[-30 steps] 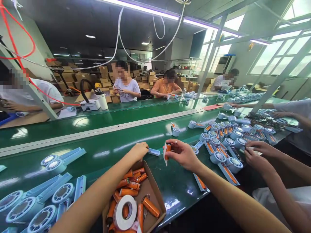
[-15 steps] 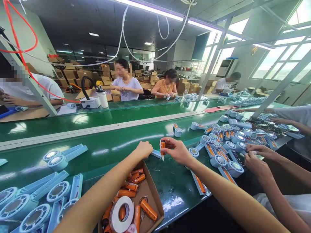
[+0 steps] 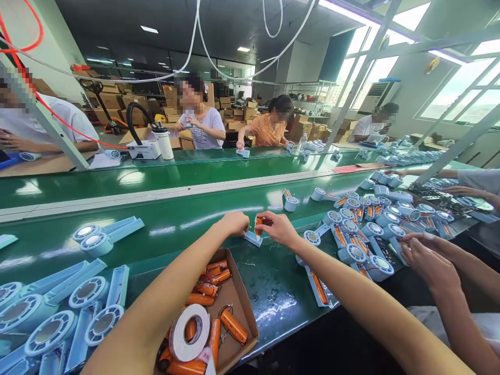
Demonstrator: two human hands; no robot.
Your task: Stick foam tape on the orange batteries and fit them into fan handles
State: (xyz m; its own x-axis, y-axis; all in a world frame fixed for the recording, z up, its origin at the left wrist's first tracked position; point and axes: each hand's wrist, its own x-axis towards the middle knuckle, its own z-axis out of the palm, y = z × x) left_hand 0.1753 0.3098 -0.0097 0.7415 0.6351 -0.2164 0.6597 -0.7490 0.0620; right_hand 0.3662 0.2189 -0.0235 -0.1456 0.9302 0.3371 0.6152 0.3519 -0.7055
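Note:
My right hand (image 3: 278,229) pinches a small orange cylindrical battery (image 3: 259,224) upright between thumb and fingers. A bit of white shows along the battery's side. Just left of it, my left hand (image 3: 235,224) is closed, its fingertips turned away, so what they hold is hidden. The handle part of a light-blue plastic casing (image 3: 253,238) lies on the green work surface below both hands, partly behind the left one. Under my left forearm stands a cardboard box (image 3: 247,297) of orange batteries with wires (image 3: 233,325). A roll of white tape (image 3: 177,333) rests on them.
Light-blue round-headed casings (image 3: 88,291) lie at the left. Many more, with orange batteries in their handles (image 3: 353,252), are heaped at the right. A co-worker's hands (image 3: 429,260) work close by at right. Other people sit across the green conveyor belt (image 3: 187,195).
The view has tilted and shifted slightly. My hands remain close together, the battery still in the right one. Across the belt, one person has raised their hands and another reaches toward a casing.

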